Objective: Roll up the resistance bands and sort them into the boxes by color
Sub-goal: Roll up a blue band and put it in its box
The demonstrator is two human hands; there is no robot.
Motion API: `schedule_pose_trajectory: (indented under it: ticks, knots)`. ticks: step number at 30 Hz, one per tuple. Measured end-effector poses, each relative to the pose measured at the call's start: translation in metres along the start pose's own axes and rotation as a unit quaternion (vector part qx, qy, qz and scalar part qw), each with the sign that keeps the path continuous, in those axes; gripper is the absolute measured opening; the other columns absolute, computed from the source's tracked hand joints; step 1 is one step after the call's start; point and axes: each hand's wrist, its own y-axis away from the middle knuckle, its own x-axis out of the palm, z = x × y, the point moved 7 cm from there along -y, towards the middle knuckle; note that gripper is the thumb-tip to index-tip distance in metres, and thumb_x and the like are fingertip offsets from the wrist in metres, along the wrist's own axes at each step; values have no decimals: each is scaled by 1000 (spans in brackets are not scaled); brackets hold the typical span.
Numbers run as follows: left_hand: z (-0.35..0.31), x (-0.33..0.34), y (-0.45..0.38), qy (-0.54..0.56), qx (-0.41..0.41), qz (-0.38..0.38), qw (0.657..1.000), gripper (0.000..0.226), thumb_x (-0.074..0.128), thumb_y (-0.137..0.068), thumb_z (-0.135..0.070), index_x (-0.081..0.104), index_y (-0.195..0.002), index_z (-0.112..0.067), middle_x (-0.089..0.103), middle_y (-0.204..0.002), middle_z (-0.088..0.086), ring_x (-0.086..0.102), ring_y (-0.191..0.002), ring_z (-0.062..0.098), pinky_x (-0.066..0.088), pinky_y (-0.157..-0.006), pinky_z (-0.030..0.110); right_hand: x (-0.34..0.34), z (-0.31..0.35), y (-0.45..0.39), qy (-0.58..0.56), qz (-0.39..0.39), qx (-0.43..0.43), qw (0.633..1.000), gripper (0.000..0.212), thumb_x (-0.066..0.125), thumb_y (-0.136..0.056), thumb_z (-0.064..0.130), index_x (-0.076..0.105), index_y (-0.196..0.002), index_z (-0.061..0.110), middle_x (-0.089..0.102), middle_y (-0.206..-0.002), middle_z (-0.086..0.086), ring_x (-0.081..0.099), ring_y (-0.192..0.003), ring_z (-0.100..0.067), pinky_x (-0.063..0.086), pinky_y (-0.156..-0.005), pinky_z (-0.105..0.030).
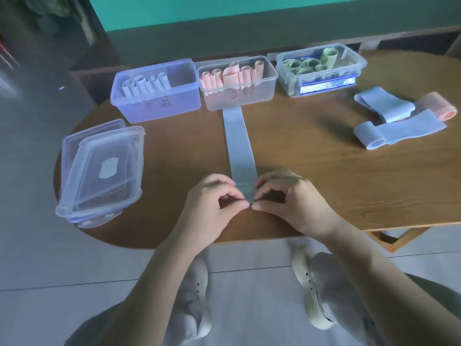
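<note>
Blue band [239, 143]: laid flat down the middle of the frame on the desk [324, 176], far end touching the pink-band box [239, 96]; near end is pinched by left hand [214, 203] and right hand [287, 198], fingers curled on a just-started roll.

Blue-band box [157, 101], upper left: destination, partly filled.

Green-band box [321, 71], upper right.

Unrolled bands [399, 118], right of frame: pending.

Stacked lids [102, 171], left of frame.

Risk, judged: a loose or skewed first turn, caused by uneven pinch, could let the roll spring open.
</note>
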Motion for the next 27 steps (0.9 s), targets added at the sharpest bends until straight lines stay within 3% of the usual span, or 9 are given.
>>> schedule_pose_trajectory:
  ticks: [7, 12, 17, 19, 23, 27]
  knots:
    - [-1, -6, 0, -43, 56, -2, 998, 11, 82, -83, -24, 77, -82, -14, 60, -98, -3, 59, -88, 7, 49, -76, 19, 5, -4, -6, 63, 22, -14, 998, 12, 75, -85, 42, 75, -87, 30, 57, -132, 10, 53, -110, -16, 43, -98, -47]
    - [-1, -2, 0, -82, 87, 7, 993, 19, 69, -93, -28, 74, -87, -10, 58, -103, -3, 57, -95, 11, 46, -82, 14, 6, -3, -6, 72, 36, -14, 997, 22, 63, -89, 48, 73, -90, 28, 52, -140, 9, 44, -110, -8, 41, -101, -46]
    - [8, 0, -3, -79, 40, 25, 996, 29, 63, -92, -37, 75, -89, -12, 53, -109, -5, 52, -100, 7, 44, -82, 11, 8, -2, -8, 78, 34, 9, 996, 27, 57, -89, 50, 71, -87, 27, 52, -137, 9, 46, -111, -11, 40, -102, -44]
    - [11, 1, -5, -74, 21, 25, 997, 28, 66, -89, -39, 76, -87, -13, 52, -110, -6, 52, -101, 7, 46, -81, 15, 7, -1, -10, 72, 34, 22, 997, 19, 65, -89, 42, 71, -84, 25, 53, -135, 7, 48, -113, -14, 38, -104, -37]
    - [11, 1, -6, -54, -5, 7, 998, 19, 77, -84, -32, 74, -84, -14, 53, -108, -5, 51, -99, 4, 45, -78, 14, 2, -1, -13, 47, 29, 57, 997, 12, 78, -85, 29, 72, -77, 23, 55, -133, 6, 50, -118, -11, 29, -100, -9]
    - [9, -6, -10, -27, -2, -14, 1000, 16, 81, -83, -23, 66, -85, -18, 53, -104, -6, 53, -96, 3, 44, -78, 14, -1, -8, -17, 21, 21, 93, 995, 18, 83, -80, 27, 65, -77, 25, 51, -133, 9, 48, -124, -7, 27, -97, -2]
